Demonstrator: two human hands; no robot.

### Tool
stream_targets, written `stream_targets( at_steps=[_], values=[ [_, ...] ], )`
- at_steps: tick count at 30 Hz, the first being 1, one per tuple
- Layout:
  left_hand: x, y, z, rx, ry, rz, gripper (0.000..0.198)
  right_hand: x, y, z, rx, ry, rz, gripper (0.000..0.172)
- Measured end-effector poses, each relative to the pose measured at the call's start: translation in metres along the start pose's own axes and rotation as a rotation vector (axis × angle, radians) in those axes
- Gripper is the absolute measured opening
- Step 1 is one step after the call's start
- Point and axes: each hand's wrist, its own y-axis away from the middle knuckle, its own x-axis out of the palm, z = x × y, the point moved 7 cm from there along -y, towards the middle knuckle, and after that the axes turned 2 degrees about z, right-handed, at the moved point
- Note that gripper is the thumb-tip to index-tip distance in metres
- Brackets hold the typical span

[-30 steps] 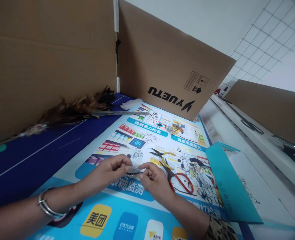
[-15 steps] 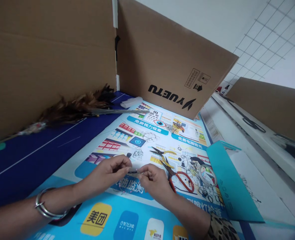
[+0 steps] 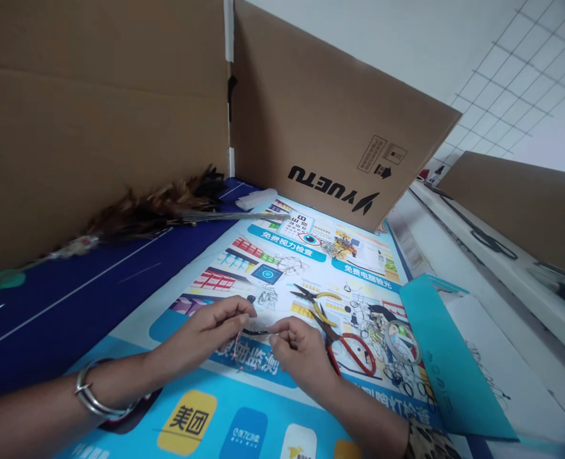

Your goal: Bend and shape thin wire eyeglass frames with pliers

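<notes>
Between my two hands stretches a short, thin dark strand (image 3: 257,332), perhaps beaded; it is too small to make out its kind. My left hand (image 3: 222,324) is closed in a pinch on its left end, with a silver bangle on the wrist. My right hand (image 3: 301,350) pinches the other end with thumb and forefinger. A fine pale thread (image 3: 237,345) curves down below my left fingertips. Just beyond my right hand lie scissors with red handles (image 3: 366,360), and pliers with yellow handles (image 3: 328,297) touch or nearly touch them.
To the right lie a ring-shaped roll of tape (image 3: 417,347), tangled dark loops (image 3: 409,379) and a teal folder (image 3: 454,357) with white paper. Cardboard panels (image 3: 330,102) stand behind and at left. Brown feathers (image 3: 153,207) on thin stems lie along the left panel.
My hands have drawn slightly apart, so more of the dark strand shows between them. The fine thread below my left fingers is plainer now. The whole view has shifted slightly.
</notes>
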Motion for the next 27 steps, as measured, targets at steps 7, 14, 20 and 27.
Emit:
stream_targets(
  at_steps=[7, 14, 20, 27],
  values=[
    [0.000, -0.001, -0.001, -0.032, 0.026, -0.016, 0.022, -0.006, 0.000, 0.000, -0.019, 0.004, -0.066, 0.015],
    [-0.001, -0.001, -0.001, -0.044, 0.047, -0.020, 0.021, -0.010, 0.002, 0.003, -0.019, -0.050, -0.110, 0.018],
    [-0.001, -0.002, 0.003, -0.040, 0.081, -0.026, 0.021, -0.011, 0.003, 0.003, -0.021, -0.136, -0.113, 0.019],
    [-0.001, -0.003, 0.007, -0.031, 0.095, -0.021, 0.021, -0.015, 0.002, 0.003, -0.045, -0.187, -0.154, 0.019]
  ],
)
